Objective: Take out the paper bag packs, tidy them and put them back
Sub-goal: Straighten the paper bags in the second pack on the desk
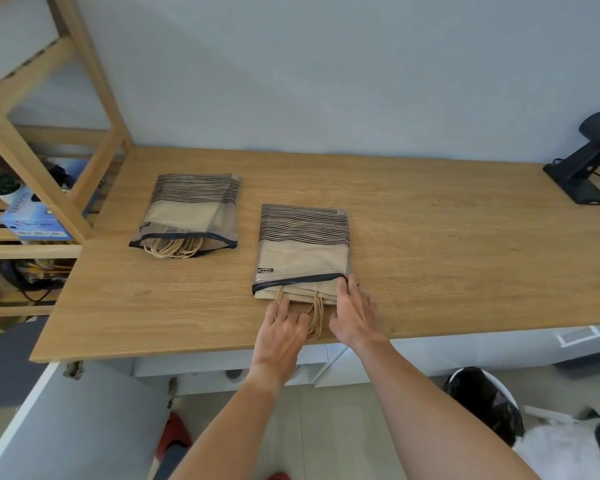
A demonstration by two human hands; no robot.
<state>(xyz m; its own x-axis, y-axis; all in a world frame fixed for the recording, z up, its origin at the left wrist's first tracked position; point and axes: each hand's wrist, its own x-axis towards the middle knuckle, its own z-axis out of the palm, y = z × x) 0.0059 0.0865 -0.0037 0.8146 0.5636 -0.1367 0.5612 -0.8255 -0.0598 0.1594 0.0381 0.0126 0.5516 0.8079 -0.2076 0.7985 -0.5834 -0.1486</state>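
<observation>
Two clear plastic sleeves with black stripes lie flat on the wooden table (430,244), each holding tan paper bags. The near pack (302,247) sits in the middle, with its bags and twine handles (317,315) sticking out of the open front end. My left hand (283,329) rests on the handles at the left with its fingers extended. With straight fingers, my right hand (355,311) touches the pack's front right corner. The far pack (191,211) lies to the left, untouched, its handles poking out of its open end.
A wooden shelf unit (49,161) stands at the left with a blue box (32,220) and a small plant. A black desk lamp (589,161) sits at the table's back right. Below the table are a black-lined bin (485,403) and white drawers.
</observation>
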